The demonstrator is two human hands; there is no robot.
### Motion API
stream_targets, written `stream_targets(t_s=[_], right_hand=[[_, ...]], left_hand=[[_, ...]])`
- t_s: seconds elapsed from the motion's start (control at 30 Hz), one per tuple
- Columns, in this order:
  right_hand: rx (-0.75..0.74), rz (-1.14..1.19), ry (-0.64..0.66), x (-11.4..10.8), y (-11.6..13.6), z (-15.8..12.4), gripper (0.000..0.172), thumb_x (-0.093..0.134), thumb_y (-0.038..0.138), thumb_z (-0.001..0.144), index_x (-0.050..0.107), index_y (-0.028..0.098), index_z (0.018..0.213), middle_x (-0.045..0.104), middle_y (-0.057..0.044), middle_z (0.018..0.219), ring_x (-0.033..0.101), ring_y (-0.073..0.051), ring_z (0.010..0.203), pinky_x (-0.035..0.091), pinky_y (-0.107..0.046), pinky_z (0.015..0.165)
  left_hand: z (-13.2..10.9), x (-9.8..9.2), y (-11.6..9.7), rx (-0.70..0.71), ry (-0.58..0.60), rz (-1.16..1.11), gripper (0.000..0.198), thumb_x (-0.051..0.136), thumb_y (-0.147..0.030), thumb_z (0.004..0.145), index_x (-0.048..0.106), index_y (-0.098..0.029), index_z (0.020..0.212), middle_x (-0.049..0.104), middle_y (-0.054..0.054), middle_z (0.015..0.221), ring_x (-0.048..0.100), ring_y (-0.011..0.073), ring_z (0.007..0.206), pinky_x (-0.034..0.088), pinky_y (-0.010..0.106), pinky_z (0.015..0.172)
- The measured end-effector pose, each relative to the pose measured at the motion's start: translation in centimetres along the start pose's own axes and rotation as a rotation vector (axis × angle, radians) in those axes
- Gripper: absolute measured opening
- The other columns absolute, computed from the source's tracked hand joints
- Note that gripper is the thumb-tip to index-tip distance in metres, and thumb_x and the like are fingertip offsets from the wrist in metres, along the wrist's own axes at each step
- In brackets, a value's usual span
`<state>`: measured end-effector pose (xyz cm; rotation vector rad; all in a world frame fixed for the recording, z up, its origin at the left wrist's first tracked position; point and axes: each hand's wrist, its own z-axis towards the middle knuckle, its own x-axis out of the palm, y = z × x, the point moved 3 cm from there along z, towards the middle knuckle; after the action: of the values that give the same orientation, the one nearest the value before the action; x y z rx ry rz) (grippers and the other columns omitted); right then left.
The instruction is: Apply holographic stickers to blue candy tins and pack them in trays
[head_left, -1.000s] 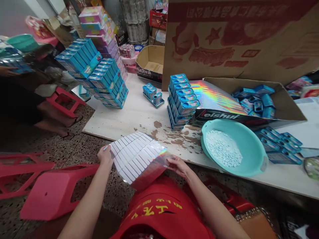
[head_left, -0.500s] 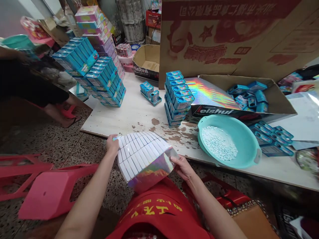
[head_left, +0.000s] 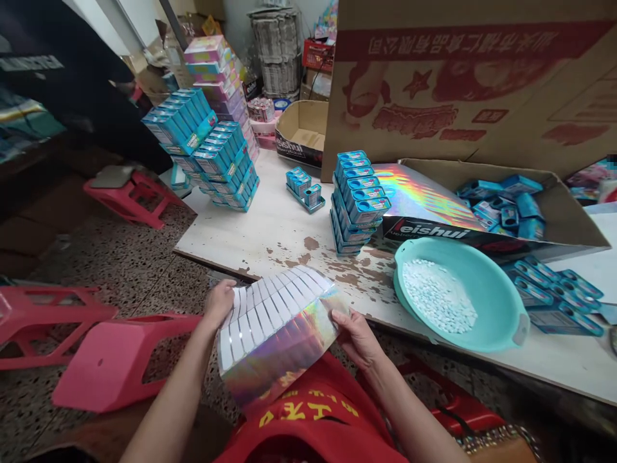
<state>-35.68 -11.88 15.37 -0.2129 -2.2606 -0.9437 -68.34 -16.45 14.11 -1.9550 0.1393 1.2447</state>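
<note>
A shiny holographic sheet with rows of white labels (head_left: 274, 308) is held over my lap, below the table's front edge. My left hand (head_left: 222, 302) grips its upper left edge, and my right hand (head_left: 355, 331) pinches its right side, thumb on top. Beyond the sheet on the worn white table (head_left: 231, 231) stands a stack of blue boxes (head_left: 357, 206). A small blue tray with a few blue boxes (head_left: 305, 190) lies left of that stack. To the right, a turquoise basin (head_left: 501, 308) holds small white pieces (head_left: 436, 296).
An open carton (head_left: 573, 225) contains blue boxes and a holographic sheet (head_left: 419, 193). More blue boxes are piled at the back left (head_left: 207, 148) and at the right (head_left: 559, 296). Pink stools (head_left: 101, 366) stand at left. A dark-clothed person (head_left: 96, 83) is at upper left.
The held sheet is tilted so more of its holographic part shows, with both hands still on it. The view has shifted left, and the person at left has changed position, uncovering a stool.
</note>
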Motion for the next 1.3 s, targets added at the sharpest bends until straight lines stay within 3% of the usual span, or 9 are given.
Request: stream_targets(t_s=[0.1, 0.2, 0.4, 0.57, 0.67, 0.77, 0.9, 1.0, 1.3], right_hand=[[0.01, -0.04, -0.001, 0.7, -0.5, 0.3, 0.039, 0.083, 0.033, 0.057, 0.071, 0.017, 0.091, 0.073, -0.004, 0.084, 0.065, -0.018, 0.071, 0.05, -0.029, 0.071], [0.003, -0.072, 0.008, 1.6, -1.6, 0.9, 0.036, 0.083, 0.035, 0.056, 0.071, 0.019, 0.087, 0.072, -0.003, 0.081, 0.064, -0.019, 0.071, 0.05, -0.031, 0.071], [-0.066, -0.384, 0.17, 3.7, -3.0, 1.3, 0.041, 0.074, 0.048, 0.066, 0.069, 0.021, 0.097, 0.071, -0.006, 0.088, 0.065, -0.025, 0.08, 0.05, -0.041, 0.08], [-0.775, -1.012, -0.098, 5.1, -0.3, 0.7, 0.052, 0.076, 0.052, 0.061, 0.066, 0.024, 0.103, 0.064, -0.01, 0.106, 0.059, -0.031, 0.101, 0.046, -0.047, 0.089], [-0.969, -1.216, 0.129, 6.0, -0.2, 1.3, 0.033, 0.067, 0.051, 0.072, 0.069, 0.031, 0.098, 0.068, -0.006, 0.098, 0.063, -0.026, 0.093, 0.05, -0.041, 0.082], [-0.881, -1.293, 0.252, 4.3, -0.3, 2.9, 0.023, 0.057, 0.052, 0.08, 0.072, 0.033, 0.08, 0.071, -0.002, 0.076, 0.066, -0.022, 0.072, 0.052, -0.034, 0.067], [-0.768, -1.274, -0.029, -1.6, 1.0, 4.4, 0.037, 0.057, 0.063, 0.073, 0.072, 0.03, 0.073, 0.073, -0.005, 0.079, 0.067, -0.026, 0.072, 0.053, -0.035, 0.067], [-0.617, -1.207, -0.134, -5.1, 2.3, 3.9, 0.045, 0.055, 0.069, 0.068, 0.071, 0.027, 0.069, 0.073, -0.006, 0.075, 0.067, -0.027, 0.072, 0.053, -0.036, 0.069], [-0.465, -1.029, -0.321, -9.3, 7.4, 6.0, 0.039, 0.061, 0.061, 0.065, 0.063, 0.023, 0.061, 0.064, -0.003, 0.064, 0.055, -0.021, 0.065, 0.042, -0.033, 0.066]], left_hand=[[-2.5, -2.7, -3.6, 0.213, 0.097, -0.056, 0.036, 0.056, -0.034, 0.074, 0.067, -0.02, 0.104, 0.059, 0.009, 0.124, 0.049, 0.0263, 0.12, 0.033, 0.039, 0.104], [-6.8, -2.8, -8.2, 0.404, 0.396, -0.186, 0.053, 0.06, -0.044, 0.074, 0.058, -0.024, 0.124, 0.052, 0.005, 0.136, 0.043, 0.0262, 0.126, 0.028, 0.04, 0.108], [-12.5, 0.6, -10.6, 0.473, 0.448, 0.005, 0.026, 0.043, -0.034, 0.088, 0.066, -0.022, 0.093, 0.07, 0.005, 0.094, 0.062, 0.0198, 0.088, 0.043, 0.03, 0.081], [-13.1, -1.2, -8.7, 0.482, 0.346, 0.334, 0.029, 0.035, -0.029, 0.092, 0.062, -0.02, 0.086, 0.069, 0.009, 0.086, 0.063, 0.0212, 0.078, 0.041, 0.03, 0.067], [-13.7, -1.5, -8.8, 0.595, 0.413, 0.435, 0.024, 0.039, -0.029, 0.091, 0.061, -0.021, 0.089, 0.069, 0.009, 0.086, 0.064, 0.022, 0.079, 0.042, 0.03, 0.067], [-12.8, -0.9, -7.4, 0.551, 0.398, 0.45, 0.017, 0.047, -0.032, 0.088, 0.06, -0.022, 0.091, 0.07, 0.007, 0.089, 0.064, 0.0227, 0.081, 0.042, 0.031, 0.07], [-10.3, 0.3, -3.3, 0.338, 0.404, 0.462, 0.016, 0.051, -0.03, 0.084, 0.061, -0.022, 0.076, 0.07, 0.006, 0.085, 0.064, 0.0217, 0.082, 0.042, 0.029, 0.069], [-9.0, 1.9, -1.8, 0.382, 0.399, 0.405, 0.023, 0.043, -0.029, 0.087, 0.063, -0.022, 0.078, 0.069, 0.006, 0.086, 0.063, 0.0205, 0.083, 0.04, 0.027, 0.07], [-2.4, 10.3, -5.9, 0.481, 0.491, 0.055, 0.025, 0.042, -0.038, 0.083, 0.058, -0.022, 0.072, 0.061, 0.0, 0.07, 0.053, 0.0169, 0.07, 0.034, 0.024, 0.066]])
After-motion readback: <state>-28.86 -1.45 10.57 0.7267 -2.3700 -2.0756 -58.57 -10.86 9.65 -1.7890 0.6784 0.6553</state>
